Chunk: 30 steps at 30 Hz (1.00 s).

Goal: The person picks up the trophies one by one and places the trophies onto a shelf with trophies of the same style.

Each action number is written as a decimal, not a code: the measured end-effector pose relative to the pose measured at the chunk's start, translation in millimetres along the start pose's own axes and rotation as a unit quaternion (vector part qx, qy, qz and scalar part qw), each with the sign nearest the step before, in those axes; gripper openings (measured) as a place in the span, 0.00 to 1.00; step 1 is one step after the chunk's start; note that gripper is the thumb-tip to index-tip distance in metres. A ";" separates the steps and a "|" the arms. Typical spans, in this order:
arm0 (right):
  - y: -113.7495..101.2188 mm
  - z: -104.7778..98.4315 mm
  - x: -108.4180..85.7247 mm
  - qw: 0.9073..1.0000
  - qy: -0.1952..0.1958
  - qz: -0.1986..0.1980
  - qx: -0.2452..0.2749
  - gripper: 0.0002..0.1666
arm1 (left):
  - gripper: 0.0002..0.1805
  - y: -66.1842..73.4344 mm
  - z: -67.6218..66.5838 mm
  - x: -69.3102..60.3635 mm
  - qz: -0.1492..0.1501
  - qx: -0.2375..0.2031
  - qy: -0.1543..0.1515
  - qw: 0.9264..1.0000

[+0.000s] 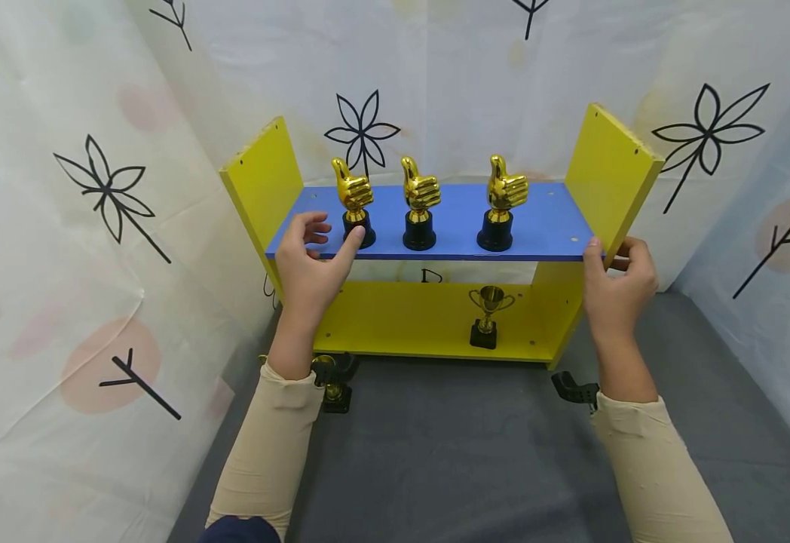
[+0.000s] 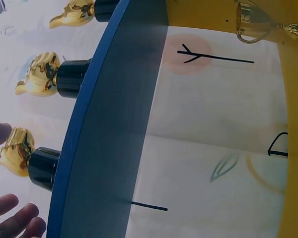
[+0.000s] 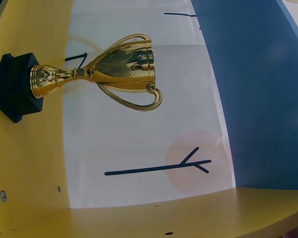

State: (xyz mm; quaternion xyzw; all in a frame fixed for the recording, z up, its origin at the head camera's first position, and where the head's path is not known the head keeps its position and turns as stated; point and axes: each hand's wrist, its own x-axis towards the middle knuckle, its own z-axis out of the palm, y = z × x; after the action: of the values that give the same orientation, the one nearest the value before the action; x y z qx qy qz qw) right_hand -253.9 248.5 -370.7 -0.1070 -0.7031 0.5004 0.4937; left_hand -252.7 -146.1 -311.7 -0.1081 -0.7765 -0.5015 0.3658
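Three gold thumbs-up trophies on black bases, the left (image 1: 354, 192), middle (image 1: 421, 192) and right (image 1: 506, 191) ones, stand upright on a blue shelf board (image 1: 459, 211). My left hand (image 1: 310, 264) is beside the left trophy, thumb and fingers spread apart. Its thumb overlaps that trophy's base in the head view; whether they touch, I cannot tell. In the left wrist view, its fingers (image 2: 15, 223) are apart from the trophy. My right hand (image 1: 619, 290) grips the yellow side panel (image 1: 615, 173) where it meets the board, thumb in front, other fingers on the outer side.
A gold cup trophy (image 1: 485, 320) stands on the yellow lower board (image 1: 408, 317). Another cup trophy (image 1: 335, 392), partly hidden by the left wrist, is on the grey surface (image 1: 449, 452) in front. Patterned white cloth (image 1: 449, 75) hangs behind and at both sides.
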 end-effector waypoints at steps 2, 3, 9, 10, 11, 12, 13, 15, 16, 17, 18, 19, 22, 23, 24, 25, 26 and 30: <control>0.4 0.0 0.0 1.000 -0.001 0.001 -0.001 0.22 | 0.32 -1.2 -2.1 -3.4 -0.001 -0.001 0.002 1.000; 0.4 -0.2 -0.1 1.000 -0.002 0.001 -0.002 0.22 | 0.32 -2.1 -3.1 -5.0 -0.002 -0.004 0.004 1.000; -1.1 -2.9 -0.5 1.000 -0.011 0.003 -0.007 0.24 | 0.31 -5.7 -9.7 -15.2 -0.013 -0.028 0.022 0.999; -1.4 -3.2 -0.4 1.000 -0.013 0.003 -0.007 0.24 | 0.31 -6.2 -10.8 -17.0 -0.013 -0.029 0.024 0.999; -1.4 -3.3 -0.3 1.000 -0.013 0.005 -0.007 0.24 | 0.31 -6.8 -12.1 -18.8 -0.015 -0.029 0.025 0.999; -1.4 -3.3 -0.1 1.000 -0.014 0.005 -0.007 0.24 | 0.30 -7.2 -13.3 -20.8 -0.015 -0.027 0.026 0.999; -1.2 -3.3 0.0 1.000 -0.014 0.006 -0.007 0.24 | 0.30 -7.5 -14.4 -22.8 -0.014 -0.026 0.028 0.999; -0.5 -2.9 0.1 1.000 -0.013 0.007 -0.006 0.23 | 0.30 -8.1 -16.8 -26.7 -0.017 -0.028 0.030 0.999; -0.1 -2.6 0.0 1.000 -0.012 0.008 -0.005 0.23 | 0.30 -8.6 -18.0 -28.8 -0.017 -0.029 0.031 0.999; 0.3 -2.2 0.1 1.000 -0.010 0.009 -0.005 0.23 | 0.29 -9.0 -19.2 -30.8 -0.019 -0.030 0.032 0.999; 0.7 -1.8 0.1 1.000 -0.009 0.009 -0.005 0.23 | 0.29 -9.5 -20.3 -32.9 -0.020 -0.031 0.033 0.999; 1.0 -1.5 0.1 1.000 -0.007 0.010 -0.004 0.23 | 0.28 -10.1 -21.5 -34.8 -0.023 -0.032 0.033 0.999; 1.4 -0.4 0.5 1.000 -0.004 0.013 -0.007 0.23 | 0.27 -12.9 -24.3 -40.4 -0.030 -0.029 0.033 0.999; 1.4 -0.2 0.7 1.000 -0.004 0.013 -0.008 0.23 | 0.26 -13.9 -25.2 -42.1 -0.031 -0.028 0.033 0.999; 1.5 -0.2 0.8 1.000 -0.004 0.013 -0.008 0.23 | 0.26 -14.9 -26.0 -43.8 -0.033 -0.028 0.031 0.999; 1.2 -0.2 1.0 1.000 -0.004 0.013 -0.009 0.23 | 0.25 -16.0 -26.8 -45.5 -0.036 -0.026 0.030 0.999; 1.2 -0.2 1.2 1.000 -0.004 0.014 -0.010 0.23 | 0.25 -17.3 -27.6 -47.2 -0.039 -0.024 0.029 0.999; 0.4 -0.7 0.8 1.000 -0.006 0.011 -0.008 0.23 | 0.26 -21.8 -31.3 -53.9 -0.053 -0.012 0.024 0.998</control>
State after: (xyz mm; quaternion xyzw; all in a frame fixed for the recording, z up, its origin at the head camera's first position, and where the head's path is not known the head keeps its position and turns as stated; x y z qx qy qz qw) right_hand -253.9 249.6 -370.5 -0.1159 -0.7085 0.5011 0.4833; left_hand -211.8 -172.5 -356.2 -0.0593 -0.7663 -0.5318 0.3556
